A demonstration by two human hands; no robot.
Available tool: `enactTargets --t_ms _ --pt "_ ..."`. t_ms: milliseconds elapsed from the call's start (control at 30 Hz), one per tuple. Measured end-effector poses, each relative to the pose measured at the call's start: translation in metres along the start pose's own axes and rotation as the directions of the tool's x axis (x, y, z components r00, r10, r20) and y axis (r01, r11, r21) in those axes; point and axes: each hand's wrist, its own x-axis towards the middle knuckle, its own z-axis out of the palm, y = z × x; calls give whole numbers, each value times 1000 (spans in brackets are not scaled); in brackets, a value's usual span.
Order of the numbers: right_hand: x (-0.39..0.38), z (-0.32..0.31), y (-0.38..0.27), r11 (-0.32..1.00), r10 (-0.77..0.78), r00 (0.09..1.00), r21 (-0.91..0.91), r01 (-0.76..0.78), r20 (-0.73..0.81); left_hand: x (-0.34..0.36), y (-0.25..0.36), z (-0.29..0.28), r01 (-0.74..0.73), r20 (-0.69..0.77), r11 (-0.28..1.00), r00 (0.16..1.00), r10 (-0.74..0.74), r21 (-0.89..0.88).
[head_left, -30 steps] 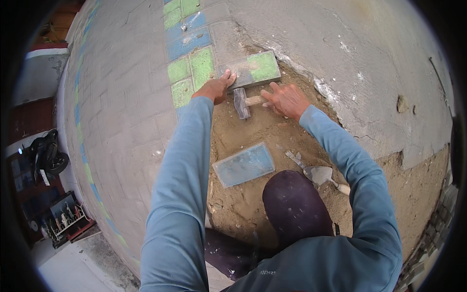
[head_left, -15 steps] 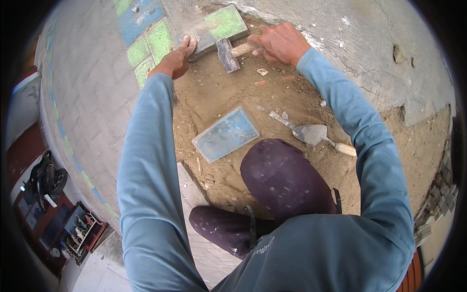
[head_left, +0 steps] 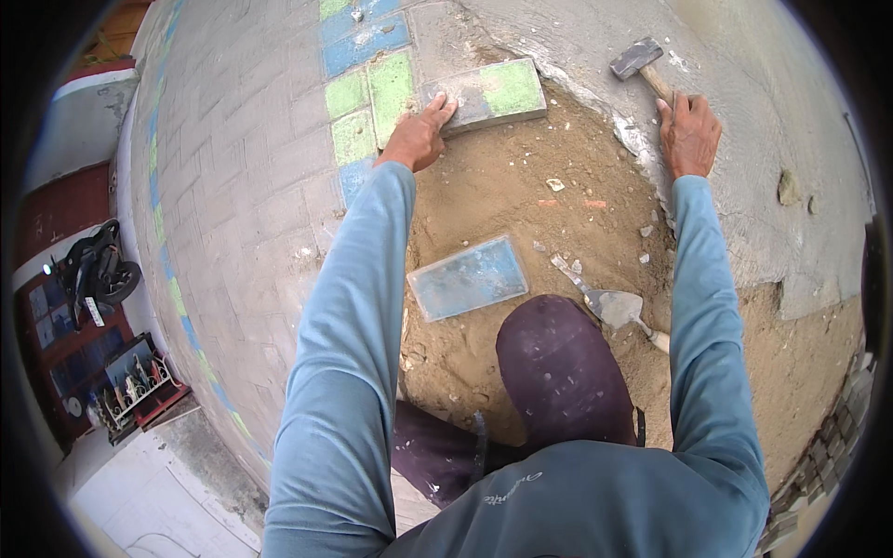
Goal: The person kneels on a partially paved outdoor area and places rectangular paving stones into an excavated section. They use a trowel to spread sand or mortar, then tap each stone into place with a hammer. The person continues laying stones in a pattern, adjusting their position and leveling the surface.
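My right hand [head_left: 690, 135] grips the wooden handle of a hammer [head_left: 637, 58], whose blocky grey head is over the concrete at the far right. Fingers of my left hand [head_left: 420, 133] lie on the left end of a grey paving block [head_left: 512, 91] with a green patch. That block sits at the edge of the dug sand, beside the laid pavers. A loose paving block [head_left: 470, 277] with a blue face lies flat on the sand in front of my knee. To its right rests a trowel [head_left: 614, 306] with a wooden handle, partly beside my right forearm.
Laid grey pavers [head_left: 251, 177] with green and blue bands spread to the left. Cracked concrete [head_left: 744, 200] borders the sand [head_left: 502, 209] on the right, with loose stones and chips about. More pavers [head_left: 842, 437] are at the lower right. A motorbike [head_left: 93, 270] stands far left.
My right hand has carried the hammer from beside the paving block to the right, over the concrete. My left hand stays on the block. The whole view has shifted.
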Motion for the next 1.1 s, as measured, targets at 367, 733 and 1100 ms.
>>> enactTargets --t_ms 367,733,1100 --pt "2 16 -13 986 164 971 -67 -154 172 -26 41 124 501 -564 747 494 -662 -437" --pt "1 25 -12 988 129 988 -95 -121 83 2 130 125 397 -279 823 804 -525 -407" --pt "3 26 -6 988 136 985 -83 -128 109 -224 82 102 52 -69 976 995 -68 -211"
